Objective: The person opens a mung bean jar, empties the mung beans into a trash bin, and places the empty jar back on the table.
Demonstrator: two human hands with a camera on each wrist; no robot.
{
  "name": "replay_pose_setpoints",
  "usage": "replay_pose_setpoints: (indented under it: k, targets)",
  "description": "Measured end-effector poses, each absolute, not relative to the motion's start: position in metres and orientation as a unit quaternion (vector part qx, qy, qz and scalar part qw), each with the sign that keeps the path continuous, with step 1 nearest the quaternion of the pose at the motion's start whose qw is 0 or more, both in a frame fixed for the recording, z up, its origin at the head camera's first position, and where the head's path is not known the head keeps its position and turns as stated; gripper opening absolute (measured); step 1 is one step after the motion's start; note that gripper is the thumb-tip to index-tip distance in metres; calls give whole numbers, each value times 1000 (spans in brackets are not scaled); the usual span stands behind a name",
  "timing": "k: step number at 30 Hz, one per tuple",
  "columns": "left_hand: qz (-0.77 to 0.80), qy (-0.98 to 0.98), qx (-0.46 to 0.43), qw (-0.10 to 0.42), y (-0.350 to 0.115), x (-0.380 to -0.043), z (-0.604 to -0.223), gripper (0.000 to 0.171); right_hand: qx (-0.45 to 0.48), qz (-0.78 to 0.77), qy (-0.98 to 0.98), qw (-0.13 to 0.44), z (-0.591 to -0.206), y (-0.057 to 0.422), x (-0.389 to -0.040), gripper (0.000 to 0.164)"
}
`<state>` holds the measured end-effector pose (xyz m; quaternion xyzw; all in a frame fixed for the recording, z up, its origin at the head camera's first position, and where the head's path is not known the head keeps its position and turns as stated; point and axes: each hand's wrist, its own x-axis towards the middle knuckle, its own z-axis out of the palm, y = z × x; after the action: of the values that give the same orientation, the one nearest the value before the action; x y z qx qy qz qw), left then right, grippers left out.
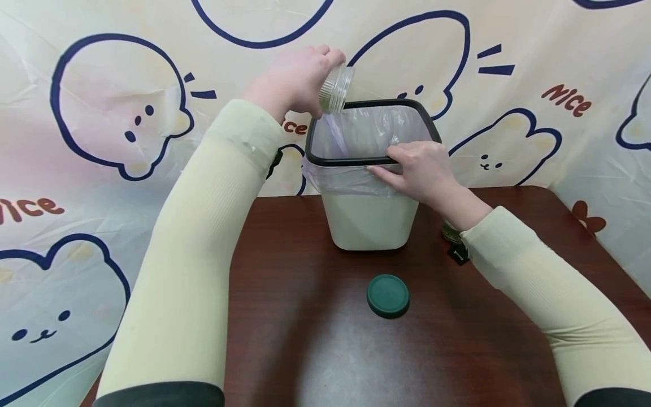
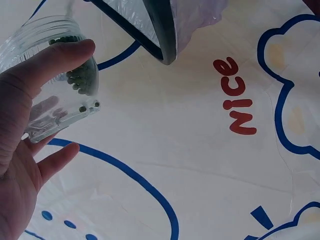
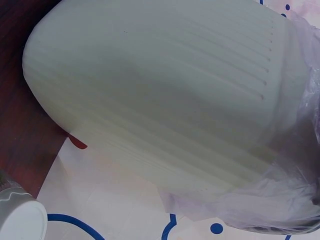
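My left hand (image 1: 300, 82) grips a clear glass jar (image 1: 335, 89), lidless and tipped, its mouth over the left side of the bin's opening. Inside the jar, small round green beans (image 2: 77, 80) have gathered along one side, with a couple near its base. The pale trash bin (image 1: 371, 220) stands upright on the table, its black rim (image 1: 356, 162) holding a translucent bag (image 1: 335, 180) folded over the outside. At the front right, my right hand (image 1: 422, 169) pinches the rim and bag. The right wrist view shows the bin's wall, the hand itself hidden.
A green round lid (image 1: 388, 295) lies on the dark wooden table (image 1: 315, 339) in front of the bin. Partly behind my right wrist is a small container (image 1: 450, 233); its white round end (image 3: 22, 220) shows in the right wrist view. A printed cloth (image 1: 127, 226) hangs behind.
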<state>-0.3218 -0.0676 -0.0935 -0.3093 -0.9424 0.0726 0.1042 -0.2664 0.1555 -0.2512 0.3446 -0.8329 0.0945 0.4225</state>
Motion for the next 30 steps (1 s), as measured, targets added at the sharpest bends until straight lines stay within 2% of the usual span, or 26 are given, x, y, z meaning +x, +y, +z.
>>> replay_pose_setpoints:
  k: [8,14,20,26,30]
  targets:
    - [57,-937,-316,136,-68,-324,-94,95,343,95,-832,425,-253,156,-266,44]
    - [72,-942,-311,108,-69,-322,-92,95,344,95,-834,422,-253,155,-266,44]
    - [77,-933,-310,167,-70,-320,-89,93,344,95,-832,426,-253,156,-266,44]
    - [91,-940,-312,104,-68,-319,-90,94,346,93,-831,426,-253,153,-266,44]
    - [87,-940,-311,107,-69,-319,-92,93,350,98,-828,427,-253,152,-265,44]
